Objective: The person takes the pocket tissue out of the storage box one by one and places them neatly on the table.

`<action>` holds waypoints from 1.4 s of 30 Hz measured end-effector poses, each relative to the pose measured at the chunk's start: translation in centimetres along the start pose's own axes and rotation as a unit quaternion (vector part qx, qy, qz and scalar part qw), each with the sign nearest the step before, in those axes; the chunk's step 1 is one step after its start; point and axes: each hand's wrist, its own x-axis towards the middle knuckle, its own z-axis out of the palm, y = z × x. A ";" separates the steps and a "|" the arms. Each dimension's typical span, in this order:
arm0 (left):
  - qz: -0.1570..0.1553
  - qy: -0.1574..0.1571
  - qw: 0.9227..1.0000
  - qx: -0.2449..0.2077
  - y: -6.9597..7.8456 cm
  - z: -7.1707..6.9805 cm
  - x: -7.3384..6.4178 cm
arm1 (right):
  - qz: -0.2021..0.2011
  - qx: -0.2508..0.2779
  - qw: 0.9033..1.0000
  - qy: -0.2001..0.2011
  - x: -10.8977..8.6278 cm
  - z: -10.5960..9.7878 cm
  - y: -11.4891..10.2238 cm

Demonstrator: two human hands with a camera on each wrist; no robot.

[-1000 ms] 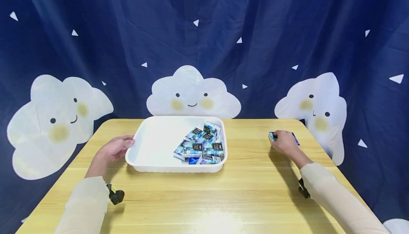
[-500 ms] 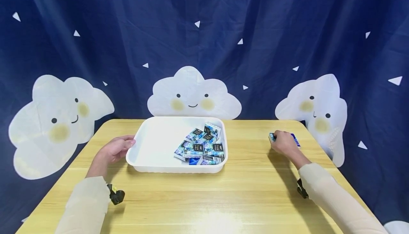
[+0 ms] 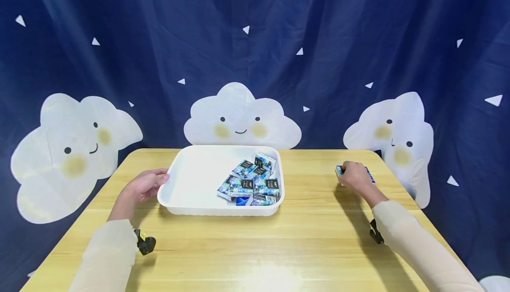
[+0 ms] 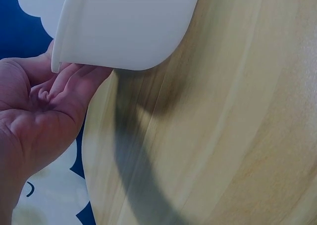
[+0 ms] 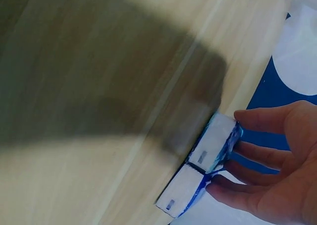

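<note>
My left hand (image 3: 145, 184) holds the left end of a white plastic tray (image 3: 187, 210). In the left wrist view the fingers curl under the tray's rim, and the thumb is partly hidden behind it. Several tissue packs (image 3: 241, 186) with blue, purple and black printing lie heaped in the tray's right half. At the table's far right, my right hand (image 3: 356, 177) grips a tissue pack (image 5: 214, 141), thumb at one end and fingertips along its upper side. A second tissue pack (image 5: 181, 190) lies end to end with it on the tabletop, near the lower fingers.
The light wooden table (image 3: 223, 252) extends around the tray. Behind it hangs a dark blue curtain (image 3: 239, 61) with cloud and triangle prints. Black wrist cameras (image 3: 145, 243) sit at the cuffs of both sleeves.
Both hands, the tray and the packs stay almost where they were. The right forearm has shifted very slightly to the left.
</note>
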 end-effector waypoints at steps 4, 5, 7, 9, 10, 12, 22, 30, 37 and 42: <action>-0.003 -0.001 1.000 -0.006 0.0 0.0 0.0 | 0.007 0.004 1.000 -0.006 0.3 -0.2 -0.5; -0.003 -0.001 1.000 -0.006 0.0 0.0 0.0 | 0.008 0.002 1.000 -0.003 0.4 -0.2 -0.6; -0.003 -0.001 1.000 -0.004 0.0 0.0 0.0 | 0.008 0.003 1.000 -0.001 0.6 -0.2 -1.1; -0.006 0.001 1.000 -0.001 0.1 0.1 -0.1 | 0.003 0.003 1.000 0.005 0.8 -0.1 -1.7; -0.006 0.003 1.000 0.001 0.1 0.1 -0.1 | -0.002 0.002 1.000 0.010 0.9 0.0 -2.0; -0.005 0.004 1.000 0.009 0.1 0.2 -0.1 | -0.015 0.005 1.000 0.020 1.0 0.0 -2.8; 0.004 0.007 1.000 0.013 0.1 0.4 -0.1 | -0.069 0.006 0.997 0.038 0.7 0.5 -8.3; -0.003 0.008 1.000 0.020 0.2 0.3 -0.1 | -0.085 -0.008 0.996 0.031 1.1 0.7 -12.8; -0.001 0.006 1.000 0.011 0.1 0.2 -0.2 | -0.118 -0.005 0.992 0.046 1.3 1.1 -16.3; -0.002 0.005 1.000 0.016 0.2 0.2 -0.1 | -0.126 -0.005 0.991 0.051 1.5 1.4 -18.5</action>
